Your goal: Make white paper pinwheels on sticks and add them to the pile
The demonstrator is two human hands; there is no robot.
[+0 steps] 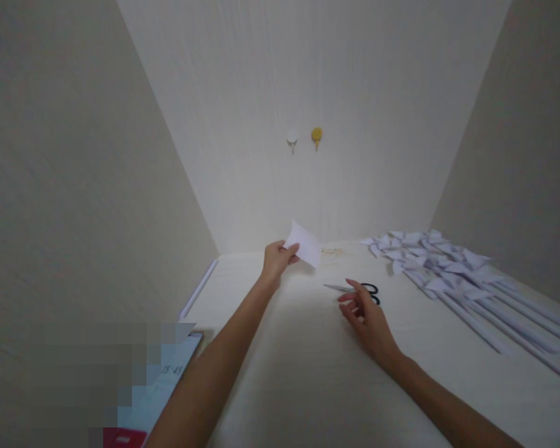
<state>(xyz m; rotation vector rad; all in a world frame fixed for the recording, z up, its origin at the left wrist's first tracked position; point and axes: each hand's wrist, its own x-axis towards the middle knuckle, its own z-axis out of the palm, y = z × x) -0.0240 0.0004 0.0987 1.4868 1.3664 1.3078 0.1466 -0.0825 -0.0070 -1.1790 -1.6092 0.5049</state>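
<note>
A small square of white paper is pinched between the thumb and fingers of my left hand, lifted above the table. Its sheet looks slightly curved. To the right, my right hand hovers with fingers bent and apart, nothing visible in them. Just behind that hand, scissors with black handles lie on the table, blades pointing left. My fingers partly cover the scissors, and I cannot tell whether they touch them.
Several white paper pinwheels on rolled paper sticks lie piled at the right. A white paper roll rests along the left edge. Small yellowish bits lie at the back. A lit screen stands front left. Two hooks hang on the wall.
</note>
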